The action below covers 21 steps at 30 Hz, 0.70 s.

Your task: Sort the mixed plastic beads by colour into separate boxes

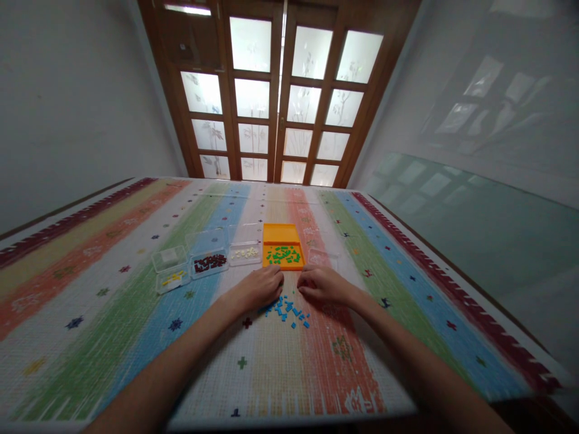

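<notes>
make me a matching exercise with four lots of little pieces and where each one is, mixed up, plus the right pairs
Pieces
1. blue pieces
2. green pieces
3. dark red pieces
4. yellow pieces

Places
A. in the leftmost clear box in the picture
B. in the orange box
C. loose on the tablecloth, nearer the camera than the boxes
D. in the second clear box from the left

Right pairs: 1-C, 2-B, 3-D, 4-A
</notes>
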Tool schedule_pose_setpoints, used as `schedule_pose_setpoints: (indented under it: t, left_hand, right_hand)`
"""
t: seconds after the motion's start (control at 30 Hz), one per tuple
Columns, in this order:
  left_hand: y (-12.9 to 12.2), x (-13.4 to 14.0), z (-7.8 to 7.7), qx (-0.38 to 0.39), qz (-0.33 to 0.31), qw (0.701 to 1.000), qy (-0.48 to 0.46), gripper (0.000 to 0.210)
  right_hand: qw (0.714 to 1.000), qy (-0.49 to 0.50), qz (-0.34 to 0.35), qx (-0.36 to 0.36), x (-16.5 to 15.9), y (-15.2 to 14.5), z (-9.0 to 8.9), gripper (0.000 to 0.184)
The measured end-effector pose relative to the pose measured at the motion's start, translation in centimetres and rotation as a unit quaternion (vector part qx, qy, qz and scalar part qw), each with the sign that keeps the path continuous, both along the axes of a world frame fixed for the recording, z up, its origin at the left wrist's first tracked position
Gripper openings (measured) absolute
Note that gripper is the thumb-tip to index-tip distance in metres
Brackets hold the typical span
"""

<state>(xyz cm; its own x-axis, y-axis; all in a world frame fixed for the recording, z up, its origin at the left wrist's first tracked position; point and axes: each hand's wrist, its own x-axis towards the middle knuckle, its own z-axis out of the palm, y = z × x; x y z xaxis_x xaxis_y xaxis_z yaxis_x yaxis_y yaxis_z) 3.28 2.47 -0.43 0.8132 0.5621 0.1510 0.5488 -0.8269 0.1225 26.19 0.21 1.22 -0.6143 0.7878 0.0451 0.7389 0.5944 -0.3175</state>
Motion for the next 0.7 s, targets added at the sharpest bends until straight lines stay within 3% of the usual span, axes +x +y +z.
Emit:
schedule_pose_setpoints:
  t: [0.2, 0.37, 0.7]
  left_hand:
    - [0.4, 0.2, -0.7, 0.012, -0.003, 1.000, 0.011, 0.017]
    - [0.6, 0.1, -0.8, 0.016, -0.009, 1.000, 0.004, 0.014]
    - [0.4, 0.0, -0.7, 0.009, -0.020, 1.000, 0.001, 0.012]
  right_hand:
    - [0.999, -0.003, -0.020, 0.050, 0.4, 1.7, 1.3, 0.013]
    - [0.986, -0.097, -0.112, 0.079, 0.1, 4.8, 2.7, 0.017]
    - [0.967, -0.186, -0.163, 0.067, -2.2, 7.5, 2.1, 0.027]
